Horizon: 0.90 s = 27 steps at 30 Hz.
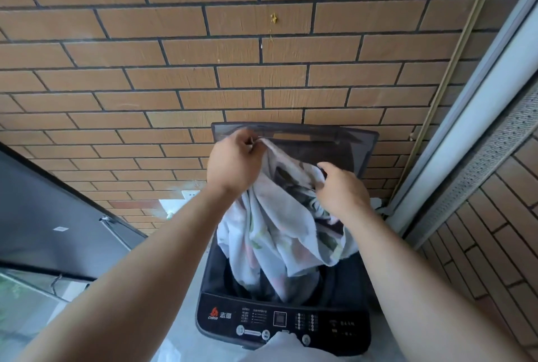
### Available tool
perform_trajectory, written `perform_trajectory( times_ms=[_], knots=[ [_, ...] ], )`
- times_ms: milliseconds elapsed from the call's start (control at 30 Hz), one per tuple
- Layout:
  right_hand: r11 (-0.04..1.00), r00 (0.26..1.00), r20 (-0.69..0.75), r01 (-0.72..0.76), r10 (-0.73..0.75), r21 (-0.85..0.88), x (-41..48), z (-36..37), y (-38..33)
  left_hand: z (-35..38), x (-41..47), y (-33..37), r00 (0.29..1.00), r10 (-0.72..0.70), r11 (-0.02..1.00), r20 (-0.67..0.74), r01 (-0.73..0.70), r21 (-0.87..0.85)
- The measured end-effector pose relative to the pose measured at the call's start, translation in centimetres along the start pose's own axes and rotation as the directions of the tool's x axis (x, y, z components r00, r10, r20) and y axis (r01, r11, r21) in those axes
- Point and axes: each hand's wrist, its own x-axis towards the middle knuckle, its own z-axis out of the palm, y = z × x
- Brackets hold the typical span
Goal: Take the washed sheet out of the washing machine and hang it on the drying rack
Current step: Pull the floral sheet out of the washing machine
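The pale floral sheet (pixel 276 230) hangs bunched above the open tub of the top-loading washing machine (pixel 283 322), its lower folds still inside. The control panel carries a red flame logo with "CHIGO" beneath it. The left hand (pixel 235 162) pinches the sheet's top edge, raised before the upright lid (pixel 358 140); the right hand (pixel 342 190) clutches a fold lower down. A brick wall (pixel 203 56) stands behind.

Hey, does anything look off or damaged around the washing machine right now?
Nothing damaged or spilled. The left hand and right hand grip the sheet, its lower end inside the washing machine. Only oddity: a small yellow blotch on the brick wall above.
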Motion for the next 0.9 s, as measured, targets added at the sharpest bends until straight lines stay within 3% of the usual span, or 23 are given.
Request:
perform_trajectory(
  times_ms=[167, 233, 300, 367, 533, 633, 700, 767, 900],
  knots=[
    [0.981, 0.983, 0.046, 0.182, -0.18, -0.061, -0.3, -0.3, -0.7, 0.4, -0.7, 0.3, 0.995, 0.093, 0.995, 0.046, -0.094, 0.035],
    [0.95, 0.952, 0.075, 0.287, -0.297, 0.122, -0.3, -0.2, -1.1, 0.5, -0.8, 0.2, 0.991, 0.118, 0.993, 0.055, -0.119, 0.017],
    [0.846, 0.916, 0.03, 0.356, -0.399, 0.396, -0.4, 0.0, -1.5, 0.3, -0.8, 0.3, 0.988, 0.138, 0.99, 0.073, -0.139, 0.018],
    [0.755, 0.891, -0.039, 0.406, -0.453, 0.515, -0.4, 0.6, -1.9, 0.0, -0.8, 0.5, 0.984, 0.135, 0.99, 0.114, -0.138, 0.015],
    [0.791, 0.878, -0.324, 0.464, -0.352, 0.399, 0.3, 1.6, -2.7, -0.1, -1.4, 0.1, 0.975, 0.125, 0.992, 0.182, -0.127, 0.0],
    [0.818, 0.771, -0.502, 0.541, -0.391, 0.194, 0.5, 1.2, -3.4, 0.8, -2.3, -0.6, 0.961, 0.064, 0.992, 0.269, -0.091, 0.09],
    [0.778, 0.777, -0.504, 0.561, -0.377, 0.283, 0.1, 1.0, -4.0, 1.8, -3.0, -1.4, 0.942, -0.007, 0.989, 0.334, -0.042, 0.139],
    [0.731, 0.84, -0.433, 0.515, -0.326, 0.449, -0.4, 0.9, -4.4, 2.9, -3.7, -2.2, 0.906, -0.103, 0.984, 0.411, 0.032, 0.175],
    [0.725, 0.893, -0.401, 0.412, -0.203, 0.551, -0.7, 0.6, -4.0, 4.8, -5.5, -4.6, 0.748, -0.178, 0.964, 0.639, 0.001, 0.267]
  ],
)
